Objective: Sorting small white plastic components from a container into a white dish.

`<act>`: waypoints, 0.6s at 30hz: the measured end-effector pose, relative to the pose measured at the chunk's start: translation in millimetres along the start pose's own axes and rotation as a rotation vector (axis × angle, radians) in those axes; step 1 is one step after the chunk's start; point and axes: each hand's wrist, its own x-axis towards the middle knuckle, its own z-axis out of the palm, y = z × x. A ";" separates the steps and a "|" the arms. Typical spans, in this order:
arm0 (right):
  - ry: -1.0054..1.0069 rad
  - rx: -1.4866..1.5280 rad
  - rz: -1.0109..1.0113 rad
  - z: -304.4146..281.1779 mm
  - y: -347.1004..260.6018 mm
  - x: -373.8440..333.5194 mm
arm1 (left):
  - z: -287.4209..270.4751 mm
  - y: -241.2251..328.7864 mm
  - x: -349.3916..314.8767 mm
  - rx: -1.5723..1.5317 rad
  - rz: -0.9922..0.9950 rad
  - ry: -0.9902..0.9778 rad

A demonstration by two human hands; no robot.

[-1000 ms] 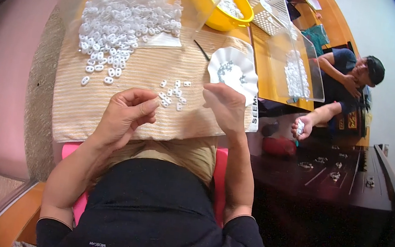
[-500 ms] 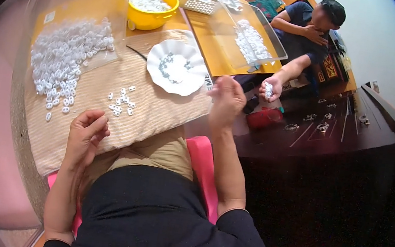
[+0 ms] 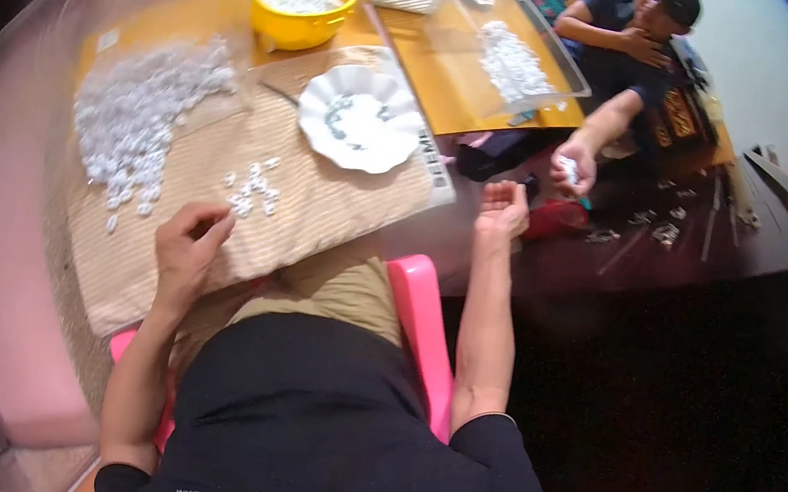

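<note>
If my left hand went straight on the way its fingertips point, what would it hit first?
Your left hand would probably meet the small cluster of white pieces on the striped cloth, though the hand's height above it is unclear.

I log remotely: pile of pieces (image 3: 131, 144) left on cloth (image 3: 319, 205); cluster (image 3: 240, 206) to its right; plate (image 3: 382, 151) beyond, rightward; basin (image 3: 293, 34) behind plate, leftward; tray (image 3: 524, 106) farther right.

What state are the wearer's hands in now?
Left hand: curled; can't tell if holding anything.
Right hand: open, palm up, nothing visible in it.
</note>
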 end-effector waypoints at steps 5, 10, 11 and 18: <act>0.068 -0.115 -0.133 12.8 -7.7 -11.3 | 4.6 5.7 14.8 0.168 0.165 -0.082; 0.187 -0.090 -0.283 17.7 -6.3 -3.4 | 16.7 37.5 20.1 0.228 0.192 -0.004; 0.227 -0.062 -0.297 18.9 -7.9 -1.8 | 25.7 47.6 22.1 0.148 0.192 -0.001; 0.423 0.213 -0.431 24.5 -42.9 10.6 | 181.6 98.4 53.1 -0.442 -0.001 -0.205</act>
